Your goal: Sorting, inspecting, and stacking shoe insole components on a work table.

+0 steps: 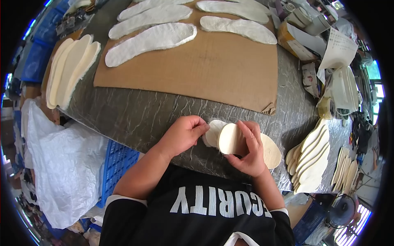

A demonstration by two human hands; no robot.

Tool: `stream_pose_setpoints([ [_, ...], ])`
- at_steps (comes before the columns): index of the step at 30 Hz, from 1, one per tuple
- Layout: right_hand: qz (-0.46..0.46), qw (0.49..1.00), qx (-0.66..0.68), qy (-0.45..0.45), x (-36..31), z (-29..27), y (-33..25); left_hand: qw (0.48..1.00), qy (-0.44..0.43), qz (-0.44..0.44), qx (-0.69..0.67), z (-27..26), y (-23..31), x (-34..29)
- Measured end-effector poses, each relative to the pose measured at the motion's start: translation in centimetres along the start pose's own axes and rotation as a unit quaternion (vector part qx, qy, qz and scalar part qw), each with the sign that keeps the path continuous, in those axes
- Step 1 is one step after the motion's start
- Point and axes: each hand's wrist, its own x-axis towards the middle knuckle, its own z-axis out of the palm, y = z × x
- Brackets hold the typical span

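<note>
Close to my body, over the near edge of the dark table, my right hand (250, 145) grips a cream insole (227, 140), its end bent up between thumb and fingers. A rounded cream end (271, 152) shows past the right side of that hand; I cannot tell whether it belongs to the same insole. Just left of the bent end is a fluffy white insole end (214, 132). The thumb and forefinger of my left hand (188, 133) are pinched together at its fuzzy edge.
Fluffy white insoles (152, 43) lie in rows on a brown cardboard sheet (197, 76). Cream insoles (72, 71) are stacked at the left, with more piles (310, 158) at the right. A blue crate (119, 168) and white plastic bag (65, 164) stand left; boxes (299, 41) line the right.
</note>
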Motion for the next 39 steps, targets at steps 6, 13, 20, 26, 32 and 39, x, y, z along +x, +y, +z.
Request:
stream_pose_setpoints([
  [6,0.008,1.000,-0.014,-0.014,0.3,-0.2,-0.3,0.994,-0.034,0.012,-0.105,0.2,-0.4,0.2],
  [13,0.049,0.998,0.012,-0.026,0.1,-0.2,-0.3,0.974,-0.113,0.152,-0.125,0.3,-0.8,0.8],
  [20,0.061,0.997,0.009,-0.038,0.1,-0.4,-0.3,0.973,-0.120,0.157,-0.121,0.5,-0.3,0.7],
  [26,0.061,0.997,0.006,-0.039,0.0,-0.3,-0.1,0.973,-0.114,0.167,-0.109,0.6,-0.2,0.8],
  [32,0.073,0.996,0.002,-0.043,0.0,-0.2,0.0,0.974,-0.111,0.171,-0.097,0.7,-0.2,0.8],
  [39,0.069,0.997,-0.003,-0.041,-0.1,0.0,0.2,0.972,-0.120,0.156,-0.128,1.1,-0.5,0.8],
])
